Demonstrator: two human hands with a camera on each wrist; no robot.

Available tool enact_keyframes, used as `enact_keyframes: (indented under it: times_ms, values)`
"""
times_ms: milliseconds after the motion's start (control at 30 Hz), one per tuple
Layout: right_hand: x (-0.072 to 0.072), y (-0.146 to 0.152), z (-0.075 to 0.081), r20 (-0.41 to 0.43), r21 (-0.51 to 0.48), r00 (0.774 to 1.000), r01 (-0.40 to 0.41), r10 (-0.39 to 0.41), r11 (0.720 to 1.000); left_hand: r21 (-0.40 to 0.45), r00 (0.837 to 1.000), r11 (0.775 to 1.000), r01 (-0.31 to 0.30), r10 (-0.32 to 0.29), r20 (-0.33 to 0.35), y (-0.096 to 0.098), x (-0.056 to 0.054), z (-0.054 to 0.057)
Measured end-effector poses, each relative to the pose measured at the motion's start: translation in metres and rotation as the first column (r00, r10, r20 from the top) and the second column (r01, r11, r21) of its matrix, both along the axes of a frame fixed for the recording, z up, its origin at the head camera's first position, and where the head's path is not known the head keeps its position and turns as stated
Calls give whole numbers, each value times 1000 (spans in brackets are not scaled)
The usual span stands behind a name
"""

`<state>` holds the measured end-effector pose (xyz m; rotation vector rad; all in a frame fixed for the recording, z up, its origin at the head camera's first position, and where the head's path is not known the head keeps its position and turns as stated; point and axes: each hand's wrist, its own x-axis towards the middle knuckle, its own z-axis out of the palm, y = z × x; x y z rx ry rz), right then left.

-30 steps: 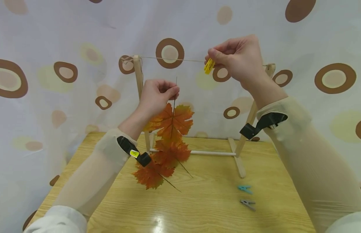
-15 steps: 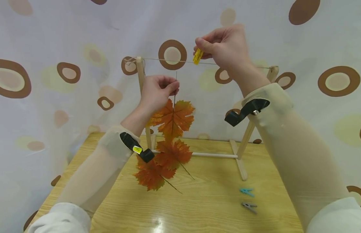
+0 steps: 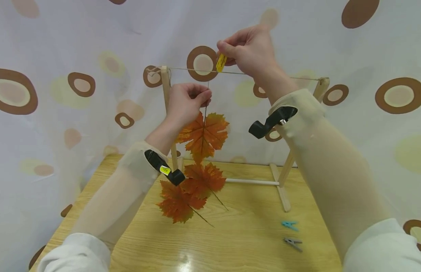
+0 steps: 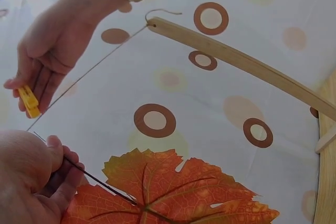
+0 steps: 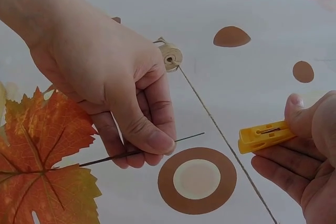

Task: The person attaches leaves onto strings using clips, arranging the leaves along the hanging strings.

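Observation:
My left hand (image 3: 189,102) pinches the thin dark stem of an orange maple leaf (image 3: 204,136), which hangs below the fingers. The stem's tip points up, just under the string (image 3: 244,73) in the head view. My right hand (image 3: 249,51) holds a yellow clothespin (image 3: 221,63) between thumb and fingers, its free end right at the string. In the right wrist view the clothespin (image 5: 265,136) lies close beside the string (image 5: 220,124), its jaws together. The stem tip ends on the string's other side there. The left wrist view shows the leaf (image 4: 178,192) and both hands.
The string spans two wooden posts (image 3: 165,87) of a stand with a white lower bar (image 3: 253,182). Two more maple leaves (image 3: 181,204) lie overlapping on the wooden table (image 3: 237,241). A blue clothespin (image 3: 290,225) and a grey clothespin (image 3: 293,243) lie at right. A patterned curtain hangs behind.
My right hand has moved left and up with the yellow clothespin, to the string above the leaf stem. My left hand has risen slightly with the leaf.

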<state>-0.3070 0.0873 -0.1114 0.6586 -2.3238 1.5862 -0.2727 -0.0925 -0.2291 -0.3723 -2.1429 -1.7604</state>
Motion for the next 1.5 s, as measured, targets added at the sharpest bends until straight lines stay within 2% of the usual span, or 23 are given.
enact_keyframes:
  times_ms: [300,467,667,933,1133,1300,1500]
  values:
    - [-2,-9,-3,23,49,999,26,-28,998,-12,1000,1000,-15,15,11,4,-3,3]
    - [-3,-15,-4,-6,112,1000,29,-29,993,-2,1000,1000,-11,11,25,3,-6,4]
    - [-7,-19,-5,-20,125,1000,12,-10,992,9,999,1000,-4,4,37,3,-8,4]
    - [-10,-25,-7,-47,198,999,16,-7,980,15,1000,1000,-9,8,23,3,-8,4]
    - [-10,-24,-6,-70,186,998,21,-8,982,14,1000,1000,-15,14,19,4,-8,4]
    - [-8,-21,-6,-20,167,1000,5,-2,986,17,1000,1000,-13,13,15,6,-8,4]
    - [-5,-19,-12,10,205,1000,-23,21,978,35,1000,999,-8,8,7,8,-8,4]
